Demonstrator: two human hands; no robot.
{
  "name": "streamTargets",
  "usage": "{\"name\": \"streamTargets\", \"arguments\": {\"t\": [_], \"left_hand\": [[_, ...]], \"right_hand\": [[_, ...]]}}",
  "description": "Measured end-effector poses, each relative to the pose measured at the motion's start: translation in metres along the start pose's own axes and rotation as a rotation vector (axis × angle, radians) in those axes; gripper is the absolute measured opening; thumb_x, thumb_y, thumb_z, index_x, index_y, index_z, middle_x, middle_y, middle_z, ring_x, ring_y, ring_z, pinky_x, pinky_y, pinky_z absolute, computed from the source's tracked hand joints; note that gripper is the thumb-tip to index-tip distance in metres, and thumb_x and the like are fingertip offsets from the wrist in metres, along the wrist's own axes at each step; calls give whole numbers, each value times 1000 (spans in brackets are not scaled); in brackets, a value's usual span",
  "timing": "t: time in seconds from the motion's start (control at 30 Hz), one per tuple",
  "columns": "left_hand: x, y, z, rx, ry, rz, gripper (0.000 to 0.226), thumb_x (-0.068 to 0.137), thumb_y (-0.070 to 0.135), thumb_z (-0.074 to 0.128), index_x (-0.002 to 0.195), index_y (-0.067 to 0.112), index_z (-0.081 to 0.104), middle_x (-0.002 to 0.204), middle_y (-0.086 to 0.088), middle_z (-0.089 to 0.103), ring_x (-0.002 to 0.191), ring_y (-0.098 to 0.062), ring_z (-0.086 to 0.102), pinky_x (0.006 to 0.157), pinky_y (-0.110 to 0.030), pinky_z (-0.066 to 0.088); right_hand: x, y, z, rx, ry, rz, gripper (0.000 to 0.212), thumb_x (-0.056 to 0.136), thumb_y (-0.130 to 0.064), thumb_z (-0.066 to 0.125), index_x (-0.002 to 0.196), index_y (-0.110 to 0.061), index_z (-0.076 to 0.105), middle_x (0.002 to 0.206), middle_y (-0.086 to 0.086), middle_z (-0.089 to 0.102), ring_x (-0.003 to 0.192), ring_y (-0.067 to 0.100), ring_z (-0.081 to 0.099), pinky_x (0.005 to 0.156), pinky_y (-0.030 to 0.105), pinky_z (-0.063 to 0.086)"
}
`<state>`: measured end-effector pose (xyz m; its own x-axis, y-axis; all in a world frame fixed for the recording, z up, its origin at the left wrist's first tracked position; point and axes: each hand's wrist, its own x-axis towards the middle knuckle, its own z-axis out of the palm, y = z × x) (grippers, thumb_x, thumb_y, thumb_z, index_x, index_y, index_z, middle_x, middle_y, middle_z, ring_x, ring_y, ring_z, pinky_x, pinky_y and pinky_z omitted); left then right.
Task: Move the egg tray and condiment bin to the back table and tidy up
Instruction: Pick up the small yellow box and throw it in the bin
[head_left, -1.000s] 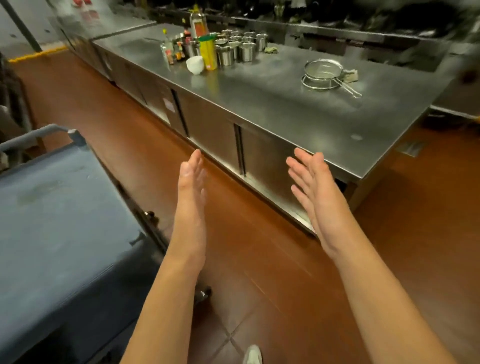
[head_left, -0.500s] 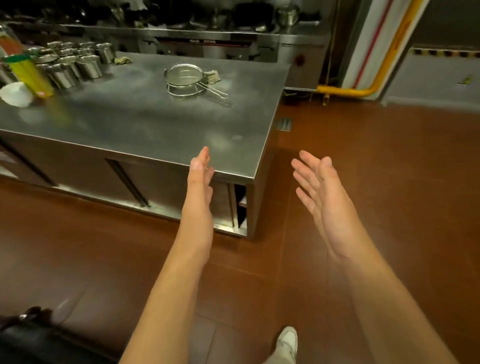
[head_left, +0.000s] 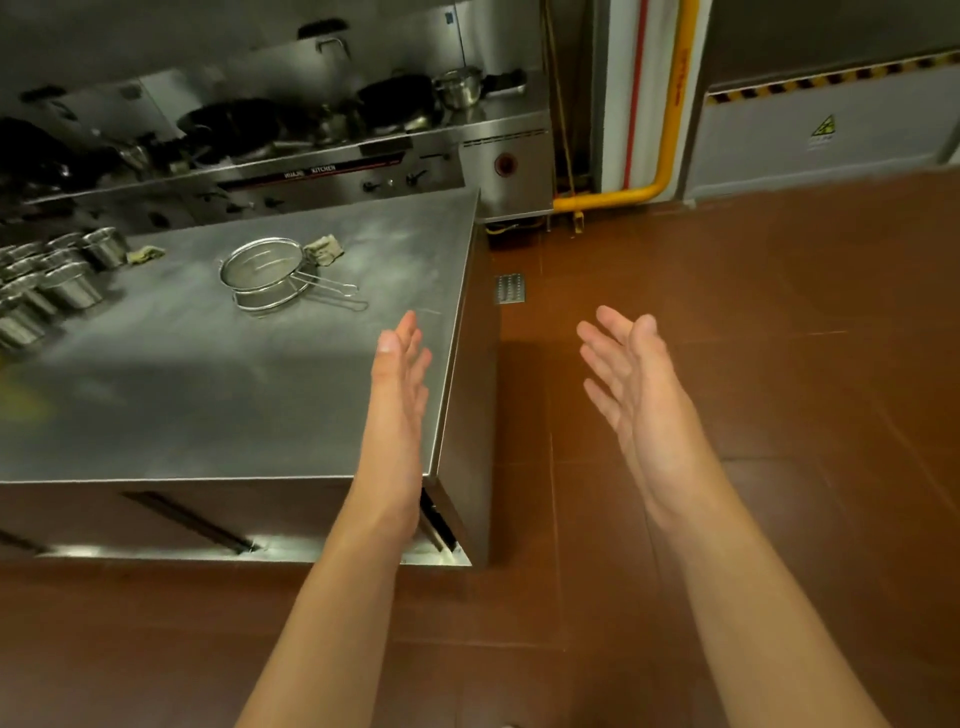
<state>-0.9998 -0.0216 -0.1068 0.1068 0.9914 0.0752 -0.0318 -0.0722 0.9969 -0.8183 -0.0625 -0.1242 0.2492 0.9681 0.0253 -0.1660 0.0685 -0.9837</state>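
Note:
Both my hands are raised in front of me, empty, with fingers straight and palms turned toward each other. My left hand hovers over the right front corner of a steel table. My right hand is held over the brown floor to the right of that table. Several small steel condiment cups stand at the table's left edge. No egg tray or bin shows in this view.
Stacked wire strainers with a cloth beside them lie mid-table. A wok range with pans runs behind. A yellow pipe and a grey hazard-striped wall panel stand at the right. Brown tiled floor stretches right.
The view has swung right along the steel table to its right end. The blue cart and the bottles have left the view. Both hands stay raised and empty.

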Motion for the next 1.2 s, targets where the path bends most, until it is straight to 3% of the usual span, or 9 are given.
{"name": "streamTargets", "arguments": {"t": [0.27,0.47,0.63,0.73,0.97,1.2], "left_hand": [[117,-6,29,-80,-74,63,72,88,67,22,150,34,35,153,15,40,136,3,39,121,-37,21],[204,-6,60,-123,-150,92,71,88,68,21,150,36,34,154,15,38,138,2,37,122,-39,19],[264,-11,100,-123,-234,77,79,77,80,26,147,44,35,153,21,38,137,5,38,121,-38,20],[309,-19,132,-122,-258,70,72,84,76,24,147,43,35,154,19,38,136,4,39,121,-39,21],[401,-28,208,-45,-222,45,70,86,73,22,148,43,34,153,21,38,136,5,37,121,-39,20],[484,-35,223,-5,-105,6,75,82,73,24,150,42,32,154,20,36,139,2,34,122,-42,18]], "right_hand": [[103,-20,-5,-34,48,-30,90,77,-80,31,152,-30,33,150,-13,46,138,2,40,120,39,27],[174,-37,-7,-106,112,-54,83,82,-77,29,151,-32,33,150,-15,46,139,2,39,121,40,25],[224,-34,-31,-125,159,-58,78,85,-72,28,151,-31,35,149,-14,47,137,0,41,120,37,27],[264,-31,-56,-115,184,-53,80,82,-69,29,151,-29,35,149,-13,47,138,1,40,121,37,27],[377,-36,-122,-50,174,-24,84,77,-70,29,151,-30,35,150,-13,47,138,2,40,121,39,26],[482,-30,-134,-19,55,13,88,74,-73,29,151,-30,34,151,-13,45,139,2,38,121,38,25]]}}
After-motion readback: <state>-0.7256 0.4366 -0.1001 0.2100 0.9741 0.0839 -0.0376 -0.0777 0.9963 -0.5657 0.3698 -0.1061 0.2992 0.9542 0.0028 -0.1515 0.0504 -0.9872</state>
